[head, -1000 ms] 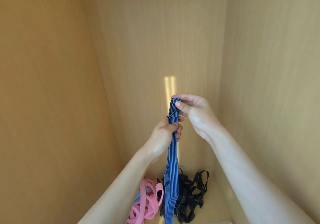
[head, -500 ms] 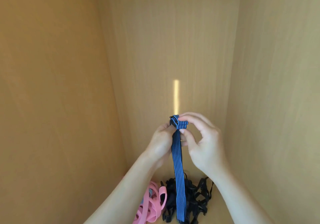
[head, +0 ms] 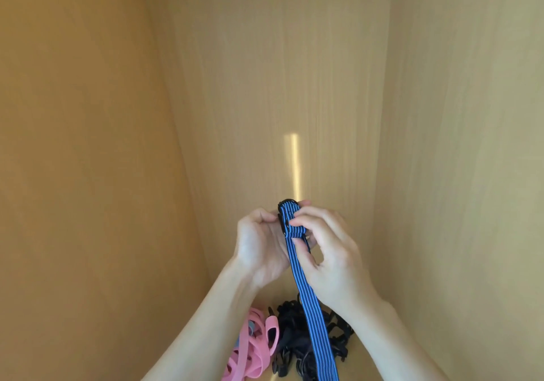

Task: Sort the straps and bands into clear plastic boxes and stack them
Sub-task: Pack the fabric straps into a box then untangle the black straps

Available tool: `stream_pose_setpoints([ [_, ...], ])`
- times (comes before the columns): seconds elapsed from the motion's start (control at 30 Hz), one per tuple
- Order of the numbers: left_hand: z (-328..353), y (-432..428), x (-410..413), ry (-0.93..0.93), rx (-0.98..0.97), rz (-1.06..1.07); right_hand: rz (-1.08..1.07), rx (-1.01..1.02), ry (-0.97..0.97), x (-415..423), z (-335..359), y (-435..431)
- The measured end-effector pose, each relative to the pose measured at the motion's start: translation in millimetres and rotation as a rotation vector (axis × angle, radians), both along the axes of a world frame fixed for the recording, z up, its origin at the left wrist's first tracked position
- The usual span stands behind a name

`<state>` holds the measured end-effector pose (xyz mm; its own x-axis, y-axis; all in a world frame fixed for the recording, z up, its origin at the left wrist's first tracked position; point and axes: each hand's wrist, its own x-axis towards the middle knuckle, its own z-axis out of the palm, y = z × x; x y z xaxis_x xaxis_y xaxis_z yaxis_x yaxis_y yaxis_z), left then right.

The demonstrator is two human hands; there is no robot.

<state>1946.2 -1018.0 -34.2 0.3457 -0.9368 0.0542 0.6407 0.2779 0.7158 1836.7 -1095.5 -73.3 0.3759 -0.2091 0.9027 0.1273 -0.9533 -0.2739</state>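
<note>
A blue strap with thin black stripes hangs down from my two hands in the middle of the view. Its top end is rolled into a small coil around a black buckle. My left hand grips the coil from the left side. My right hand pinches the wound strap from the right, fingers over the top turn. Below lie a heap of pink bands and a tangle of black straps on the wooden floor of the compartment. No clear plastic box is in view.
Light wooden walls close the space in on the left, the back and the right. A bright streak of light falls on the back panel.
The hands have wound the strap's top end into a thicker coil and have dropped lower in view. More of the strap is rolled up than a second ago.
</note>
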Motion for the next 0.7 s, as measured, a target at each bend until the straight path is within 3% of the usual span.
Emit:
stream_pose_setpoints([
  [0.17, -1.3, 1.5, -1.8, -0.194, 0.055, -0.033, 0.001, 0.031, -0.056, -0.7, 1.7, -6.4],
  [0.3, -0.3, 2.3, -1.4, -0.171, 0.017, -0.032, -0.011, -0.030, -0.058, -0.1, -1.0, -7.5],
  [0.57, -3.9, -8.5, -0.6, -0.314, 0.167, 0.194, -0.067, -0.127, 0.038, -5.3, -5.5, -2.2],
  [0.63, -9.5, -10.1, -3.0, -0.340, 0.180, 0.208, -0.044, -0.095, 0.057, -6.5, -0.2, 0.4],
  [0.7, -14.1, -9.2, -5.9, -0.359, 0.182, 0.183, -0.020, 0.086, 0.079, -6.7, 5.4, 0.9],
])
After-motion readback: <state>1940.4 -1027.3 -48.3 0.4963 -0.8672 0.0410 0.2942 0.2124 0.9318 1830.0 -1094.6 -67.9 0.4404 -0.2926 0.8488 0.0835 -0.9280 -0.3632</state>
